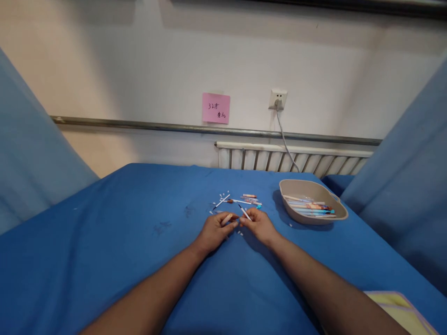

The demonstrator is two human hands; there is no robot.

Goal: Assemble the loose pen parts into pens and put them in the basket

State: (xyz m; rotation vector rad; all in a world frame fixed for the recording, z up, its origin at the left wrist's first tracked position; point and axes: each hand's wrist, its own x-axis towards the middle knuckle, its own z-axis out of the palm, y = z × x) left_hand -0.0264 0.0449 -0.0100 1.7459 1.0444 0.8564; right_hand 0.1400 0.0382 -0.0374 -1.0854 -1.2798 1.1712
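Near the middle of the blue-covered table point(139, 242), my left hand point(213, 231) is closed around a cream-coloured pen barrel point(226, 219). My right hand point(259, 225) pinches a slim white pen refill point(245, 213) with a dark tip that points up and to the left. The fingertips of both hands almost meet; whether they touch is unclear. Just beyond them lie loose white refills point(221, 201), a clear and brown pen part point(249, 196) and several small white caps point(223, 194). Two more tiny white pieces point(240, 233) rest below my fingers.
To the right stands a beige basin point(285, 187) holding several pens and pen parts point(310, 208). A yellow cloth point(394, 304) lies at the lower right. Behind the table are a radiator point(261, 158), a metal rail point(157, 126) and a plugged-in cable point(284, 139). Blue curtains point(31, 139) hang on both sides.
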